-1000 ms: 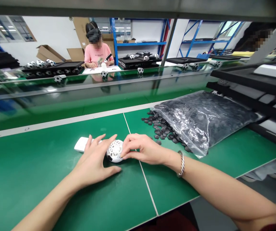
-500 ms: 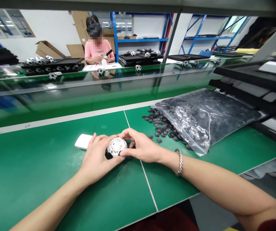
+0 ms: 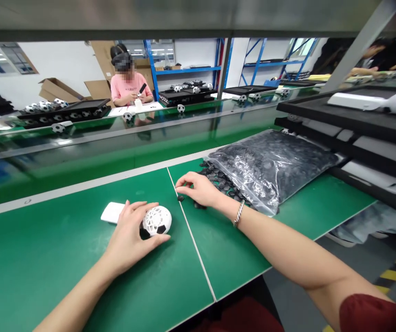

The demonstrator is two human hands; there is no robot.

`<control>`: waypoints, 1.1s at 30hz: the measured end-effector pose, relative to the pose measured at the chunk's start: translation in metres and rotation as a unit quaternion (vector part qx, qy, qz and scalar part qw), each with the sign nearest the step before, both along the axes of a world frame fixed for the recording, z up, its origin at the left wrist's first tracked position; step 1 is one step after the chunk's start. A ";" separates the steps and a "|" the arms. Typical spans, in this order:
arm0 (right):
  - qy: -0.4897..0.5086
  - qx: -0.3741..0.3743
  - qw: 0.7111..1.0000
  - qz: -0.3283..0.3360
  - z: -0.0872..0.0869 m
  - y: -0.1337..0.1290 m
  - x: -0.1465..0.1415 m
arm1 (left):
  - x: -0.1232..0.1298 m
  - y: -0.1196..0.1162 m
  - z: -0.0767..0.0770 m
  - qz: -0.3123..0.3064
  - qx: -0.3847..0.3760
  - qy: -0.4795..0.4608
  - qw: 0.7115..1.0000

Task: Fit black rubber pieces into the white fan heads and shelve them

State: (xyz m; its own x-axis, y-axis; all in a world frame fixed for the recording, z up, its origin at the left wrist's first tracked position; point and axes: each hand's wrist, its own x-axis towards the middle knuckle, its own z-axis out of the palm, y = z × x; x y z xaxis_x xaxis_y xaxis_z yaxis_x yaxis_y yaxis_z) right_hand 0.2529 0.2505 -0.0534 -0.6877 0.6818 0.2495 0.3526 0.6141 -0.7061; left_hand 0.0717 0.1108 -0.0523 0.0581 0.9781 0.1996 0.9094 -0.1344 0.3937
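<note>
Apparently you're picking: left hand (image 3: pixel 128 233) clasps the ball (image 3: pixel 158 221); right hand (image 3: pixel 198 188), fingers pinched together, should take the black piece (image 3: pixel 180 198).

white wall (image 3: pixel 59 64), blue shelves (image 3: pixel 188 70), grey floor (image 3: pixel 298 295)

Left of the frame's centre, the ball (image 3: pixel 159 216) is white with black patches and a white openwork lattice, its attached bar (image 3: pixel 112 212) plain white, both against a green tabletop (image 3: pixel 45 267) crossed by a thin whitish line (image 3: pixel 197 246). Right of centre, matte black pieces (image 3: pixel 221 179) spill beside a clear, glossy bag (image 3: pixel 270 161) that looks dark grey from its contents, with a silver, rope-twist bracelet (image 3: pixel 239 213) below and a dark red sleeve (image 3: pixel 367 316) at lower right. Yellow-and-black stripes (image 3: pixel 393 275) mark the grey floor (image 3: pixel 298 281) there, while a pink shirt (image 3: pixel 125 88) and blue shelving (image 3: pixel 188 70) colour the upper part.
</note>
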 end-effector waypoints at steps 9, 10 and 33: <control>-0.156 0.113 0.981 0.038 -0.005 -0.004 -0.001 | 0.013 -0.013 -0.003 0.010 -0.035 -0.058 0.998; -0.161 0.116 0.980 0.033 -0.005 -0.005 -0.002 | 0.014 -0.013 -0.005 0.016 -0.030 -0.074 0.997; 0.062 -0.146 0.978 0.139 0.017 -0.054 0.004 | 0.014 -0.005 0.006 -0.017 -0.099 -0.247 0.964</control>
State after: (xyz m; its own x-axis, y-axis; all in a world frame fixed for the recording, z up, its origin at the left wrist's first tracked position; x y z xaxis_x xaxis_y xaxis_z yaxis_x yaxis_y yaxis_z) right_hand 0.2565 0.1962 -0.0360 -0.8337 0.5271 0.1647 0.1020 0.4400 -0.8922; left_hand 0.0858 0.1054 -0.0463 0.0364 0.9991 0.0203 0.6008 -0.0381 0.7985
